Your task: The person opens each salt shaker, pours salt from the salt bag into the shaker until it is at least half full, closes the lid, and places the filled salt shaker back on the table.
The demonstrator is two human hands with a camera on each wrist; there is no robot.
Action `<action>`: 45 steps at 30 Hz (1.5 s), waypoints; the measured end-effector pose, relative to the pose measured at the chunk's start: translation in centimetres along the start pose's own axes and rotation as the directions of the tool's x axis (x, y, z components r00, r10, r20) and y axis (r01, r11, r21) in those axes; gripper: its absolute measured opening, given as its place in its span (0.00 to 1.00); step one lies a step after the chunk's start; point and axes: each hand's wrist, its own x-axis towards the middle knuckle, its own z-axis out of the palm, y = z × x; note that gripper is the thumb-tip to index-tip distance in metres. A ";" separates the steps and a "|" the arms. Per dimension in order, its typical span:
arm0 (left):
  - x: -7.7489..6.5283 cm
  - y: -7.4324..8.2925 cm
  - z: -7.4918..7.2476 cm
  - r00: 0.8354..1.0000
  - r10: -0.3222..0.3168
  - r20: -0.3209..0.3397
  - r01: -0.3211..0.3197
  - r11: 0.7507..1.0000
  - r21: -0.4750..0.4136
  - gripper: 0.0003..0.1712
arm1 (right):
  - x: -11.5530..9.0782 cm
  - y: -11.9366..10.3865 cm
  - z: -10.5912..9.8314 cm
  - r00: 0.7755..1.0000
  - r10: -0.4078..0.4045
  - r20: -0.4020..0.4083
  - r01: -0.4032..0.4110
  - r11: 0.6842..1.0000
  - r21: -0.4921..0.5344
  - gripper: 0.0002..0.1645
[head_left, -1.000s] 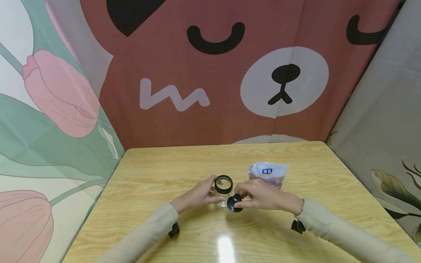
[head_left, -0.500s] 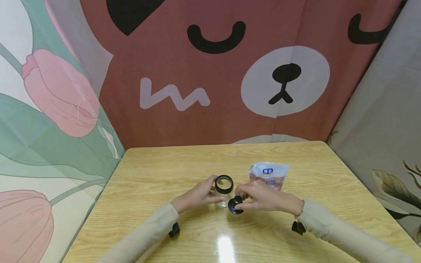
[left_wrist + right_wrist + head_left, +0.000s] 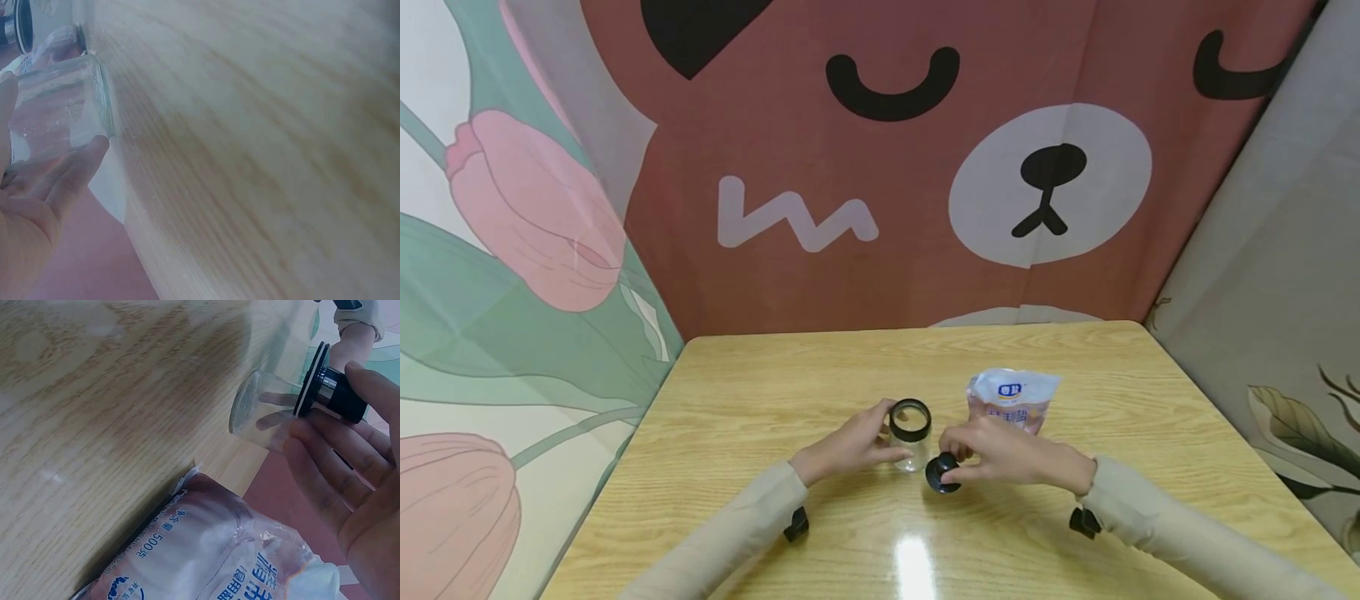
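Observation:
A clear glass jar with a black rim stands upright on the wooden table, its mouth uncovered. My left hand grips its side, thumb in front and fingers behind. In the left wrist view, fingertips press along the glass, near its base. My right hand pinches a round black lid by its knob, to the right of the jar and tilted. The right wrist view shows the lid's disc and knob between thumb and fingers, overlapping the jar behind.
A white and pink plastic bag, printed with Chinese text and a 500-gram mark, stands just behind my right hand. The wooden table meets a patterned curtain at its far edge. More printed cloth hangs at both sides.
My right hand has moved the black lid slightly right and toward me, away from the jar. The left hand and the jar have stayed in place.

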 end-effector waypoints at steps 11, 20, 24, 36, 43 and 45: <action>0.0 0.0 0.0 1.000 0.005 -0.002 -0.005 1.000 0.000 0.37 | -0.1 0.1 0.1 0.999 0.004 0.039 -0.004 1.000 -0.002 0.14; 0.0 0.0 0.0 1.000 0.012 0.002 -0.012 1.000 0.005 0.37 | -0.3 0.2 0.4 0.998 0.001 0.065 -0.002 1.000 0.009 0.14; -0.1 0.0 0.1 1.000 0.016 0.003 -0.016 1.000 0.006 0.37 | -0.3 0.2 0.4 0.997 -0.011 0.070 0.011 1.000 0.005 0.13; -0.1 0.1 0.0 1.000 0.020 0.004 -0.020 1.000 0.007 0.37 | -0.4 0.4 0.8 0.997 -0.053 0.064 0.055 0.998 -0.025 0.13; -0.2 0.2 0.0 1.000 0.012 0.006 -0.012 1.000 0.006 0.38 | -0.3 0.3 1.0 0.994 -0.022 0.104 0.028 0.998 -0.053 0.16; -0.2 0.2 0.0 1.000 0.011 0.006 -0.011 1.000 0.002 0.38 | -0.3 0.3 1.1 0.993 -0.009 0.117 0.015 0.998 -0.055 0.16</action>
